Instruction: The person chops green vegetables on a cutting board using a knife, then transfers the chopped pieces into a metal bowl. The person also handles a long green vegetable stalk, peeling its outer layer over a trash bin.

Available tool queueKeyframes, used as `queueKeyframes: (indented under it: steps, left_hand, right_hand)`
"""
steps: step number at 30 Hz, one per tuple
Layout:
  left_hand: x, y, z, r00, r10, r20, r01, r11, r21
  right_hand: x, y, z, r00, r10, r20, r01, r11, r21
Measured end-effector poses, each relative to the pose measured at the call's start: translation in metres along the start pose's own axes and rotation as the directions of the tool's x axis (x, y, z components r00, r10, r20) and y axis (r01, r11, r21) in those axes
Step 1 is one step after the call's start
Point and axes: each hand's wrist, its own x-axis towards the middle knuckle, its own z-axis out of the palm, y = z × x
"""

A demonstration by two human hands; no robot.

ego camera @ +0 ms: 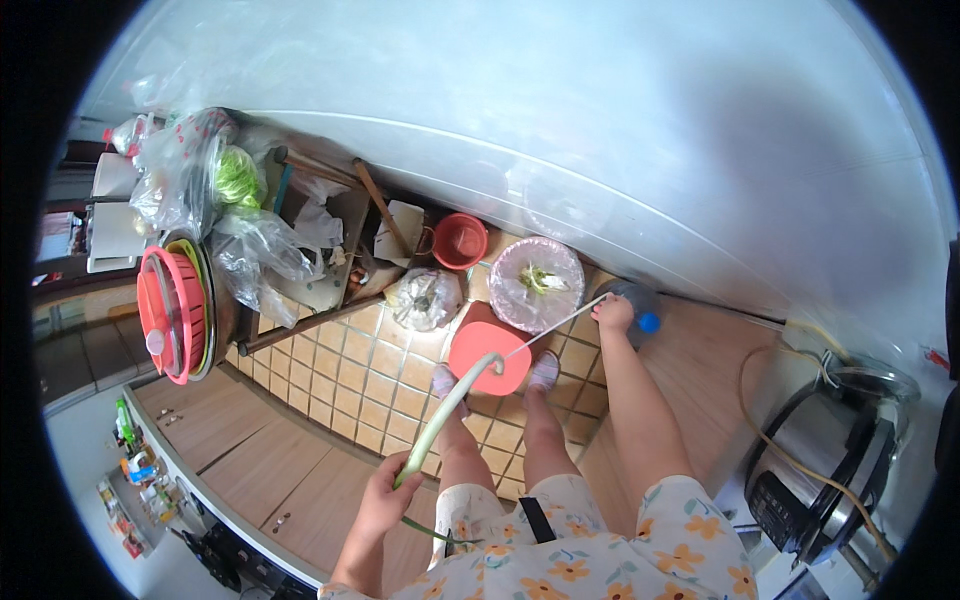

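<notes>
My left hand grips a long pale stalk, perhaps a leek or large scallion, by its greener part; its whitish end points away from me. A thin pale strand stretches from that end to the fingertips of my right hand, which pinch it. Below the stalk's far end stands a pink plastic stool or bin lid; I cannot tell which. Just beyond it, a round bin lined with a clear plastic bag holds yellowish-green plant scraps.
A red bucket and a tied plastic bag stand left of the lined bin. A large bottle with a blue cap lies by my right hand. Bags and stacked baskets fill the rack at left; an electric cooker is at right.
</notes>
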Motion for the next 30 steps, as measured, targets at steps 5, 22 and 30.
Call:
queueKeyframes:
  steps: [5,22,30]
  left_hand:
    - [0.017,0.013,0.012,0.997,-0.045,0.060,0.057,0.975,-0.215]
    - [0.151,0.027,0.190,0.929,0.177,0.325,0.029,0.841,-0.541]
    - [0.170,0.041,0.191,0.894,0.032,0.447,0.275,0.748,-0.604]
  right_hand:
    - [0.008,0.035,0.032,0.943,-0.157,0.294,0.221,0.956,-0.195]
    - [-0.258,-0.076,-0.052,0.856,-0.055,0.515,0.001,0.995,0.104]
    - [-0.264,-0.070,-0.086,0.759,0.053,0.649,-0.107,0.993,0.045]
